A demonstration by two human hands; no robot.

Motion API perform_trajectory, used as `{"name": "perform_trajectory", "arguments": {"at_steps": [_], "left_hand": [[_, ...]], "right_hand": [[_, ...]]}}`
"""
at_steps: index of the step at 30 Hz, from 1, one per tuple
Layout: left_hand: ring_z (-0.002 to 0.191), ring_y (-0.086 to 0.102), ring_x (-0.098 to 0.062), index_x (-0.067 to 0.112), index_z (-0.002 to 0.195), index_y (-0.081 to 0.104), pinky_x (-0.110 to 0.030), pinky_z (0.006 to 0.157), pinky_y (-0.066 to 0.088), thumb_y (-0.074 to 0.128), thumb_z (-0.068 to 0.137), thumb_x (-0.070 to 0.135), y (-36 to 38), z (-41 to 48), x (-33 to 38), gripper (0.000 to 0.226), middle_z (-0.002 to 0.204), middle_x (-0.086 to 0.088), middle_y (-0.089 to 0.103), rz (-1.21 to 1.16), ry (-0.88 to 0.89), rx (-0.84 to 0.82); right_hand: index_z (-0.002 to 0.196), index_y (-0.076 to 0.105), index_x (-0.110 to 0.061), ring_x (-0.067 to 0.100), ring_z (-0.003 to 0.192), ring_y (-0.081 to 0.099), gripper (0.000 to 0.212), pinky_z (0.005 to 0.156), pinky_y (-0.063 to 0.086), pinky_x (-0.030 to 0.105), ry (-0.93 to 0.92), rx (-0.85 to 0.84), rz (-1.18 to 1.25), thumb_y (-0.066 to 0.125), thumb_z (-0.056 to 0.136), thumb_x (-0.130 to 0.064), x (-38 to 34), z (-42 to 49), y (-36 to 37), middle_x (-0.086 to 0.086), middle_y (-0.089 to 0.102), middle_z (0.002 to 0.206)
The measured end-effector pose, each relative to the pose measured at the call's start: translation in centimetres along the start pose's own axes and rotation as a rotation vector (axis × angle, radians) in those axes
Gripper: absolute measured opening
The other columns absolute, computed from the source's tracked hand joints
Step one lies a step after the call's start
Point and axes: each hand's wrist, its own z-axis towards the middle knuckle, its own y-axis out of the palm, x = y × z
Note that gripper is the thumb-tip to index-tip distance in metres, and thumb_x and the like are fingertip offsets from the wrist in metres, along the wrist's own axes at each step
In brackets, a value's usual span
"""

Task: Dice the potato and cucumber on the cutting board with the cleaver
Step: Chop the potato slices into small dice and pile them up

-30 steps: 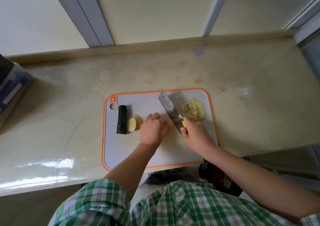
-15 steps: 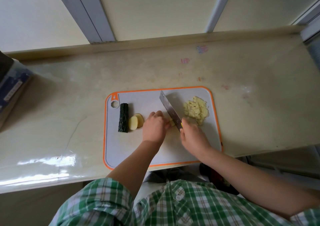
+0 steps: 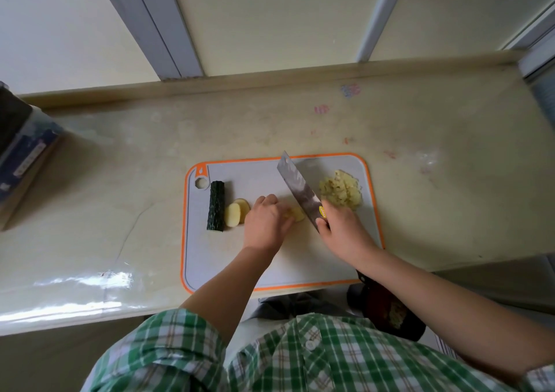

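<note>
An orange-rimmed grey cutting board (image 3: 270,268) lies on the counter. A dark green cucumber piece (image 3: 216,201) sits at its left, with two potato slices (image 3: 235,213) beside it. My left hand (image 3: 265,220) holds a small potato piece (image 3: 295,213) down with curled fingers. My right hand (image 3: 342,229) grips the cleaver (image 3: 298,188); the blade angles up-left, just right of that piece. A heap of diced potato (image 3: 341,193) lies at the board's far right.
A beige counter (image 3: 120,211) runs to a raised back ledge. A dark box (image 3: 21,151) stands at the far left. Below the front edge, under my right arm, sits a dark bin (image 3: 390,310) with scraps.
The cleaver blade has risen and tilted back a little from the potato piece. My left hand stays on the piece. The camera shifted slightly.
</note>
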Motion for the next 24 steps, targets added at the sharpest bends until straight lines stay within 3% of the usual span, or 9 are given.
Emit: {"name": "perform_trajectory", "arguments": {"at_steps": [6, 17, 24], "left_hand": [[0.099, 0.05, -0.021, 0.024, 0.103, 0.071, -0.031, 0.068, 0.041, 0.055, 0.093, 0.035, 0.2, 0.3, 0.3, 0.022, 0.101, -0.001, 0.057, 0.07, -0.018, -0.035], [0.1, 0.051, -0.022, 0.019, 0.097, 0.072, -0.033, 0.064, 0.039, 0.061, 0.09, 0.031, 0.3, 0.7, 0.3, 0.018, 0.103, 0.0, 0.06, 0.021, -0.038, -0.038], [0.098, 0.053, -0.023, 0.025, 0.105, 0.069, -0.034, 0.066, 0.043, 0.063, 0.088, 0.042, 0.2, 0.3, -0.3, 0.025, 0.097, -0.001, 0.06, -0.039, -0.009, 0.007]], "right_hand": [[0.097, 0.046, -0.009, 0.037, 0.084, 0.057, 0.008, 0.065, 0.043, 0.038, -0.01, -0.082, -0.043, 0.048, 0.09, -0.012, -0.4, -0.5, 0.7, 0.017, 0.058, 0.089], [0.101, 0.045, -0.009, 0.038, 0.079, 0.059, 0.009, 0.058, 0.031, 0.031, 0.058, -0.014, -0.051, 0.046, 0.094, -0.014, -0.7, -0.7, 2.8, 0.015, 0.059, 0.084], [0.095, 0.045, -0.009, 0.038, 0.079, 0.058, 0.005, 0.059, 0.039, 0.037, 0.028, -0.007, 0.006, 0.048, 0.093, -0.012, -0.6, 0.3, 1.5, 0.017, 0.059, 0.081]]}}
